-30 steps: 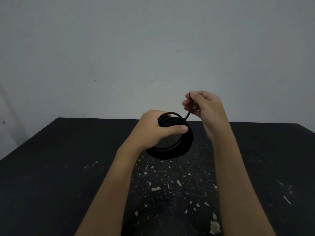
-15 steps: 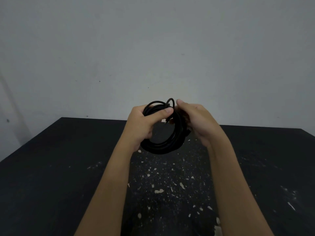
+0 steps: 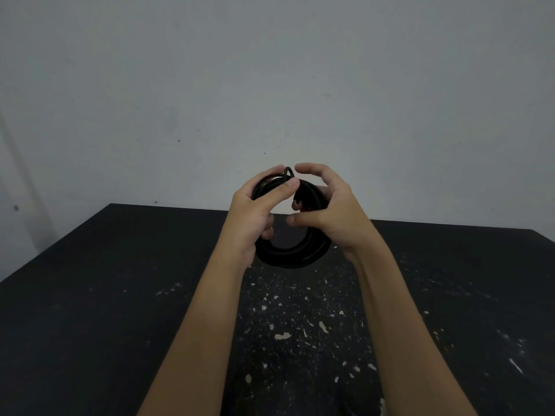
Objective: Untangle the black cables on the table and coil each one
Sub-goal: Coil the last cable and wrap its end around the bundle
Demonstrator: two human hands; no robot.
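A black cable (image 3: 289,255) wound into a thick round coil hangs in the air above the middle of the table, held between both hands. My left hand (image 3: 255,214) grips the coil's upper left side, thumb pressed across the strands. My right hand (image 3: 330,211) wraps the coil's right side, with the thumb below and the fingers curled over the top. A small loop of cable sticks up between the two hands, and a plug end (image 3: 296,202) shows inside the coil near my right palm. No other cable is visible.
The black table (image 3: 120,310) fills the lower half of the view, its paint chipped in pale flecks in the centre and at the right. A plain grey wall stands behind its far edge.
My right hand came down from pulling the loose end above the coil and closed onto the coil's right side. Both hands and the coil rose slightly and the free end got tucked in.
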